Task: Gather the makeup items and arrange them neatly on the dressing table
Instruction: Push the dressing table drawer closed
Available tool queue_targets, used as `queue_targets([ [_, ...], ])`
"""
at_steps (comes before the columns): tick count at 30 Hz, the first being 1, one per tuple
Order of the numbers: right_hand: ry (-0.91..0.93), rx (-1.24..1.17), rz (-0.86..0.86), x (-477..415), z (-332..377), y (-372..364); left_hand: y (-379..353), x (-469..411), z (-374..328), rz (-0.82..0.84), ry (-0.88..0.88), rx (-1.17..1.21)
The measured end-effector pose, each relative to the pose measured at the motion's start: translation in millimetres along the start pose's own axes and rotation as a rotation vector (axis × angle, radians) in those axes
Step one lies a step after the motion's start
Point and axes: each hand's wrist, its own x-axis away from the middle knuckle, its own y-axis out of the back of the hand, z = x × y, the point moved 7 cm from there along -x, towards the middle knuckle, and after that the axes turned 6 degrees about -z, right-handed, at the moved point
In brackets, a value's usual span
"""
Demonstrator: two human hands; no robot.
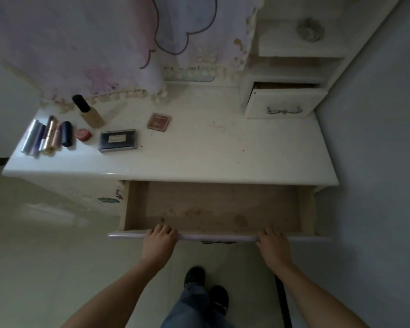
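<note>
On the left of the white dressing table lie several lipstick tubes in a row, a small red jar, a foundation bottle with a black cap, a dark palette and a pink compact. The wide drawer below the tabletop stands pulled out, and nothing shows inside it. My left hand and my right hand both grip the top edge of the drawer front, fingers curled over the rim.
A small drawer at the back right is partly open under open shelves. A patterned cloth hangs over the back of the table. A grey wall runs along the right, pale floor lies to the left, and my feet stand below the drawer.
</note>
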Motion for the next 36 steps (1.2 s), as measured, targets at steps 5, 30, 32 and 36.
queue_targets([
  [5, 0.029, -0.008, -0.04, 7, 3, 7, 10, 1, 1, -0.031, -0.019, -0.021],
  [30, -0.033, -0.077, -0.226, -32, -15, 60, 46, -28, 20, -0.389, -0.002, 0.001],
  [32, -0.063, -0.085, -0.228, -44, -12, 64, 55, -43, 25, -0.374, 0.037, -0.019],
  [36, -0.089, -0.034, -0.17, -66, -7, 70, 68, -73, 30, -0.303, 0.024, -0.077],
])
